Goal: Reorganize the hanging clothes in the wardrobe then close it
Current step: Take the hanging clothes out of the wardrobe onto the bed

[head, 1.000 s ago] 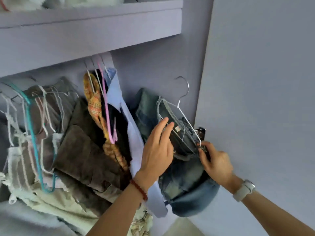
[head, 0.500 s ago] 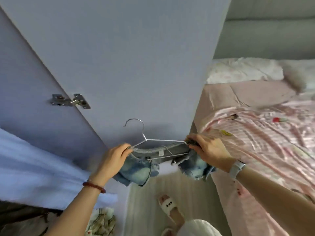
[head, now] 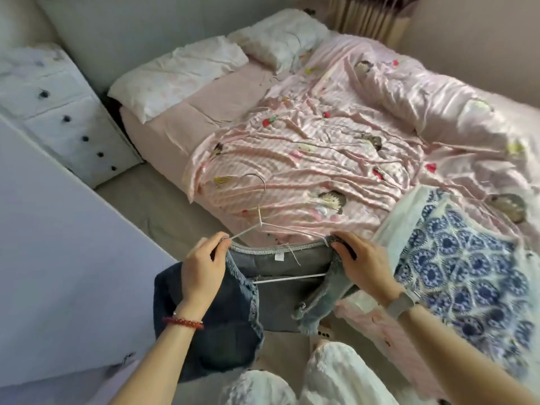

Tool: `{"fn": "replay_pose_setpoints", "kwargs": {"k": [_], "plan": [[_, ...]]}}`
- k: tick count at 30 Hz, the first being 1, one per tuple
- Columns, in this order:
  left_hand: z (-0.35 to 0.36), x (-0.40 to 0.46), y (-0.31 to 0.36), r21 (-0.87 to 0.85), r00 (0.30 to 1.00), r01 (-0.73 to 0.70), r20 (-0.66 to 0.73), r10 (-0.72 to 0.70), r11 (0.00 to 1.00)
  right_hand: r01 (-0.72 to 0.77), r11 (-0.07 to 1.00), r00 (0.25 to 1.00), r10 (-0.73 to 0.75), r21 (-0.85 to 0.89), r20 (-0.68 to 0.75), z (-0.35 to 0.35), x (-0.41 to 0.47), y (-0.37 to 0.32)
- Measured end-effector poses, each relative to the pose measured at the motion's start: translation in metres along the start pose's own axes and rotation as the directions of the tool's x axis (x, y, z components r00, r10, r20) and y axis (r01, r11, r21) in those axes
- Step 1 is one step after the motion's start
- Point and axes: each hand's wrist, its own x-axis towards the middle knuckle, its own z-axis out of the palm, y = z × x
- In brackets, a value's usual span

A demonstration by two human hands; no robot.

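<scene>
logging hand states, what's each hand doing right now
Left hand: closed, gripping the left end of the denim shorts and the wire hanger.
Right hand: closed, gripping the right end of the denim shorts.

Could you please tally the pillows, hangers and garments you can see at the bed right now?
Pillows: 2
Wire hanger: 1
Denim garment: 1
Blue-and-white patterned garment: 1
Total: 5

Both arms reach forward, the left hand [head: 201, 276] and right hand [head: 365, 268] level, fingers curled in a tight grip.
</scene>
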Motion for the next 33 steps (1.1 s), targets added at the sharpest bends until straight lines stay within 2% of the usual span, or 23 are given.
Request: {"fn": "replay_pose_setpoints", "kwargs": {"k": [3, 8, 11, 15, 18, 23, 27, 30, 33], "plan": [[0.057, 0.014, 0.054, -0.036, 0.987, -0.107, 0.116, 0.110, 0.994, -0.159, 0.979, 0.965, 0.127, -0.129, -0.228, -0.040, -0.027, 0.050], [0.152, 0.024, 0.161, -0.115, 0.905, -0.306, 0.273, 0.327, 0.945, -0.423, 0.893, 0.822, 0.306, -0.155, -0.481, -0.114, -0.063, 0.139], [0.206, 0.021, 0.225, -0.193, 0.840, -0.371, 0.347, 0.417, 0.908, -0.536, 0.827, 0.740, 0.363, -0.169, -0.566, -0.164, -0.079, 0.197], [0.285, 0.019, 0.312, -0.231, 0.805, -0.321, 0.445, 0.393, 0.919, -0.651, 0.740, 0.653, 0.432, -0.170, -0.623, -0.225, -0.088, 0.278], [0.348, 0.028, 0.373, -0.276, 0.775, -0.334, 0.464, 0.429, 0.901, -0.708, 0.688, 0.599, 0.464, -0.161, -0.653, -0.262, -0.087, 0.345], [0.460, 0.054, 0.430, -0.254, 0.753, -0.349, 0.497, 0.432, 0.902, -0.769, 0.628, 0.565, 0.584, -0.116, -0.582, -0.269, -0.076, 0.454], [0.545, 0.081, 0.438, -0.178, 0.734, -0.394, 0.528, 0.426, 0.901, -0.763, 0.646, 0.593, 0.678, -0.034, -0.434, -0.243, -0.059, 0.531], [0.598, 0.105, 0.428, -0.032, 0.749, -0.451, 0.529, 0.398, 0.892, -0.786, 0.614, 0.600, 0.729, -0.074, -0.330, -0.209, -0.042, 0.576], [0.645, 0.122, 0.408, 0.151, 0.777, -0.469, 0.539, 0.325, 0.870, -0.854, 0.497, 0.518, 0.838, -0.151, -0.171, -0.164, -0.025, 0.607]]}}
